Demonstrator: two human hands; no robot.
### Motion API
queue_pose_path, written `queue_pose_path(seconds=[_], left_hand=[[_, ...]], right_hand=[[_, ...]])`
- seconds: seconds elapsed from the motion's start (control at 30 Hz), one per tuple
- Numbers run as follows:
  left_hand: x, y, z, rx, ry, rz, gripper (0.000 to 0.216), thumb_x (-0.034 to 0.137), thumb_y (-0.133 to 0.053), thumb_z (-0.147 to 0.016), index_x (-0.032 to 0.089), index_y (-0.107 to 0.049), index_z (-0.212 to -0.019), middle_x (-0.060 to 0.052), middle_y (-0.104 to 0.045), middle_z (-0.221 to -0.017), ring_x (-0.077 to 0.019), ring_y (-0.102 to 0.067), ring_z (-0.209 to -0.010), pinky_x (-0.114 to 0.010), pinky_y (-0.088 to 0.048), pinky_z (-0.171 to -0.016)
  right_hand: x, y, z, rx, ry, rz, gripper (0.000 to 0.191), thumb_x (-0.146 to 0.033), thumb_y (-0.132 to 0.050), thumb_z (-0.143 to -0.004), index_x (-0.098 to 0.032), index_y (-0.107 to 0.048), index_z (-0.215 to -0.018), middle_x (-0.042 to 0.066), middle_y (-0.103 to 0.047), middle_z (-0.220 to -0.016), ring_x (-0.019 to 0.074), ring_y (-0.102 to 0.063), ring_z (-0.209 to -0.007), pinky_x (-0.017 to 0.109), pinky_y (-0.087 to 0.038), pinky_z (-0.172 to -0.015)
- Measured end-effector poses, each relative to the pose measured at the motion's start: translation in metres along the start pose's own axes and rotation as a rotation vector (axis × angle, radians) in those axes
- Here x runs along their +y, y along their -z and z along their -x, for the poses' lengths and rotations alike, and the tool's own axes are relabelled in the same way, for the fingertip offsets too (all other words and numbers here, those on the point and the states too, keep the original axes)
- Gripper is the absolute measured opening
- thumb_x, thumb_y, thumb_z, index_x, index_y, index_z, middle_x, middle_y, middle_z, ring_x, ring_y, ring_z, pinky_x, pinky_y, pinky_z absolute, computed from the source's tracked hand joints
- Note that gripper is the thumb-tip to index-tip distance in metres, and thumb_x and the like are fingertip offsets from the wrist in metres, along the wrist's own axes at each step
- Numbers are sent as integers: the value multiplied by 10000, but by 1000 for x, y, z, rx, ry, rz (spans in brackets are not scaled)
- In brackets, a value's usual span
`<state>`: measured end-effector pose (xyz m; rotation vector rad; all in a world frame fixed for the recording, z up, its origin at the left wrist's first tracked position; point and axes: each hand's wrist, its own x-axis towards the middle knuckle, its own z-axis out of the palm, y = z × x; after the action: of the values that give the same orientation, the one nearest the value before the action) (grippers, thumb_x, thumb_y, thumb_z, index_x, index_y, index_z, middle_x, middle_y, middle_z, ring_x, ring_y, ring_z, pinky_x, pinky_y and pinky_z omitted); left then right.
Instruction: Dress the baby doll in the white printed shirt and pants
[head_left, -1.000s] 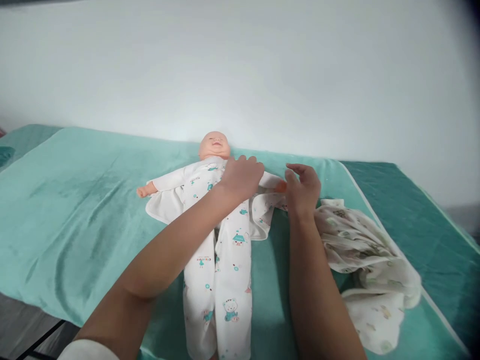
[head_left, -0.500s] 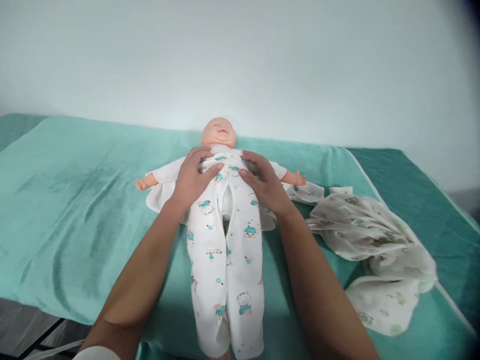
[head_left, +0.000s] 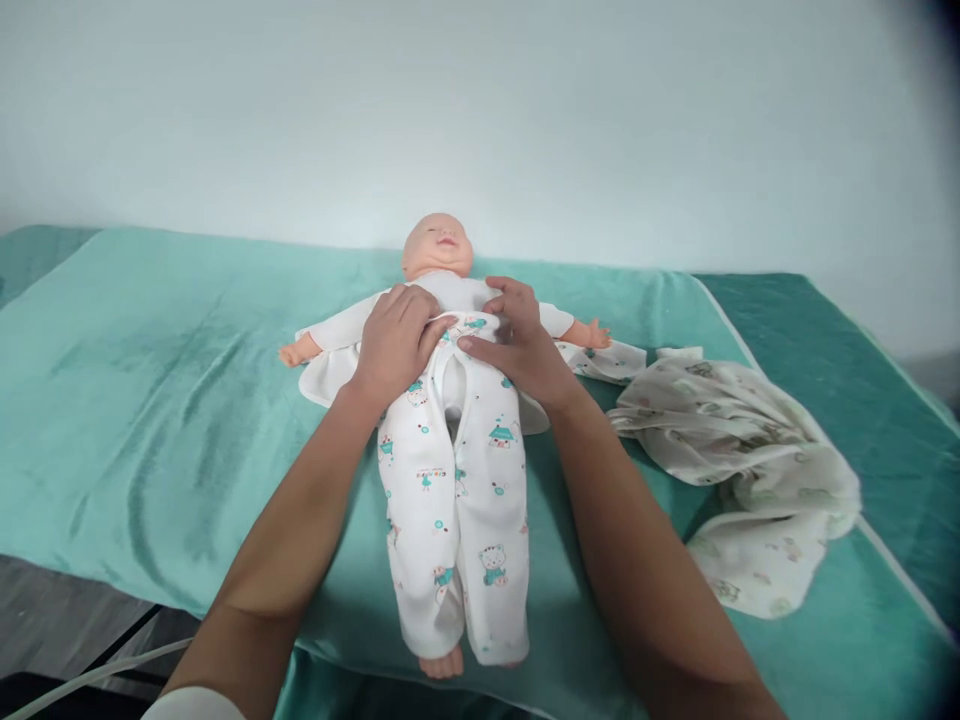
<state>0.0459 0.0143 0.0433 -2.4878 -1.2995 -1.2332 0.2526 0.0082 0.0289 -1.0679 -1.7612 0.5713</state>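
Note:
A baby doll (head_left: 448,290) lies on its back, its head far from me and its arms spread, in a white top. White baby pants (head_left: 491,500) with teal animal prints cover its legs and lower belly, and their front is split at the crotch. My left hand (head_left: 401,340) is closed on the left side of the waistband, fingers curled and thumb along the edge. At the other side my right hand (head_left: 525,345) holds the waistband, its thumb on the front of the pants and its fingers bent over the edge. Both hands partly hide the waistband.
A crumpled printed cloth garment (head_left: 757,450) lies to the right of the doll. The green padded cover (head_left: 187,400) under everything meets a pale wall (head_left: 480,120) behind. A pale cable (head_left: 124,665) runs past the lower left edge.
The waistband has come down from near the doll's neck to its belly, baring the white top's chest. My left fingers have curled in. The doll's feet now show.

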Motion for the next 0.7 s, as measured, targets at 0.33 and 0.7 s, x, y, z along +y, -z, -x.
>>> queue_pose_path(seconds=[0.33, 0.7], left_hand=[[-19, 18, 32, -16, 426, 312, 339, 498, -590, -945, 230, -555, -741, 19, -582, -668, -159, -512, -684, -308, -425, -693], [-16, 45, 76, -267, 520, 430, 368, 511, -745, -789, 211, -588, -932, -9, -603, -896, -178, -534, -821, -290, -435, -721]], right_hand=[[-11, 4, 32, 239, -341, -202, 520, -445, -815, -726, -231, -361, -589, -60, -327, -612, 107, -320, -605, 276, -284, -559], [-8, 22, 68, 62, -409, -105, 447, -635, -679, -831, -218, -565, -714, -52, -469, -656, 122, -403, -658, 264, -331, -620]])
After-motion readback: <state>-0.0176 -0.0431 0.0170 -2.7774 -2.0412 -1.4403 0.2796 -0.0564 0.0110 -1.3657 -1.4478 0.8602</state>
